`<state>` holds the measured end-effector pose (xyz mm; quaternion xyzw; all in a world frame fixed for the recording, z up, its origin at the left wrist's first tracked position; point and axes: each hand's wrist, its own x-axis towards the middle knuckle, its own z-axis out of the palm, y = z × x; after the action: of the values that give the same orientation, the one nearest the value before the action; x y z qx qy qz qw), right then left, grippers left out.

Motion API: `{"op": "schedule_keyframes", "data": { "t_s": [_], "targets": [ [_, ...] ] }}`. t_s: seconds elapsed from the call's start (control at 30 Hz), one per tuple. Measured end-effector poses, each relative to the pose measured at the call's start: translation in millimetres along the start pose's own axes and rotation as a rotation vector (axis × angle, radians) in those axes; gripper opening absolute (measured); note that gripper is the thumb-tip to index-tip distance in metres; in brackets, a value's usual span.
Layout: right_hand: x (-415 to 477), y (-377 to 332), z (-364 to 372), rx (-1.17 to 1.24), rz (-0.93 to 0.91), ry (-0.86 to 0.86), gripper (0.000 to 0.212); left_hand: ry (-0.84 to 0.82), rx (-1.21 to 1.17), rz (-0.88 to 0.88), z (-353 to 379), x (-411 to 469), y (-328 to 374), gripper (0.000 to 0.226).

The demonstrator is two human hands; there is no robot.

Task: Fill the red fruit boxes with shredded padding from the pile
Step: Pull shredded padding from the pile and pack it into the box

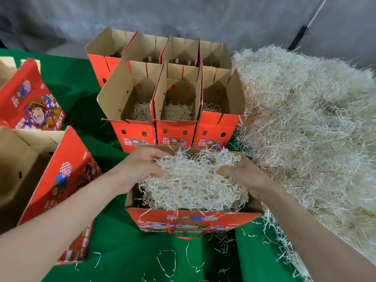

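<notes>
1. Here, the work surface is a table covered in green cloth [126, 251]. Behind it rises a grey, mottled wall [183, 15].
2. The nearest red box [191, 218] stands open on the cloth at centre. Its printed front faces the viewer, and a red cord handle [189, 237] hangs from that front.
3. A wad of shredded padding [193, 186] sits in the mouth of this box, rising above the rim and spilling a little over the front edge.
4. The left hand [142, 165] grasps the wad at its left side, fingers curled into the strands. The right hand [242, 176] grasps it at the right side in the same way.
5. The pile [315, 129] of pale padding fills the right of the table, touching the right side of the boxes.
6. A middle row of three boxes [175, 133] stands just behind the nearest box with flaps raised. Padding lies at the bottom of the left and centre ones; the right one seems to hold a little, though its interior is shadowed.
7. A back row of boxes [101, 64] stands behind these, touching them. Their interiors are too dark to tell the contents.
8. Two more red boxes lie tilted at the left: a near one [61, 180] with its brown inside showing and a far one [30, 102].
9. Loose strands [168, 259] are scattered on the cloth in front of the nearest box.
10. At the upper right, a white line [317, 13] runs diagonally across the wall to a dark object [299, 37].
</notes>
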<state>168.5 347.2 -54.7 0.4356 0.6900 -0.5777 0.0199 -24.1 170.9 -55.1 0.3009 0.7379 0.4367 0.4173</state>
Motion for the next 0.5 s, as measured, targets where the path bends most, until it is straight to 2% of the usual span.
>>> {"op": "schedule_keyframes", "data": {
  "t_s": [0.1, 0.17, 0.23, 0.33, 0.43, 0.5],
  "targets": [
    [-1, 5, -9, -0.023, 0.012, 0.057, 0.093, 0.174, 0.625, 0.078, -3, 0, -8, 0.035],
    [-4, 7, -13, -0.031, 0.029, 0.068, 0.091, 0.211, 0.770, 0.120, 1, -1, -12, 0.030],
    [-6, 9, -17, -0.048, 0.038, 0.068, 0.090, 0.220, 0.708, 0.095, 1, 1, -11, 0.030],
    [-8, 8, -23, -0.094, 0.045, 0.099, 0.087, 0.231, 0.548, -0.002, -5, 5, -9, 0.041],
    [-8, 5, -20, -0.077, 0.024, 0.115, 0.087, 0.146, 0.110, -0.136, -6, 6, -5, 0.050],
    [-8, 2, -18, -0.003, 0.008, 0.067, 0.095, 0.068, -0.133, -0.172, -3, 6, 1, 0.038]
  ]
}}
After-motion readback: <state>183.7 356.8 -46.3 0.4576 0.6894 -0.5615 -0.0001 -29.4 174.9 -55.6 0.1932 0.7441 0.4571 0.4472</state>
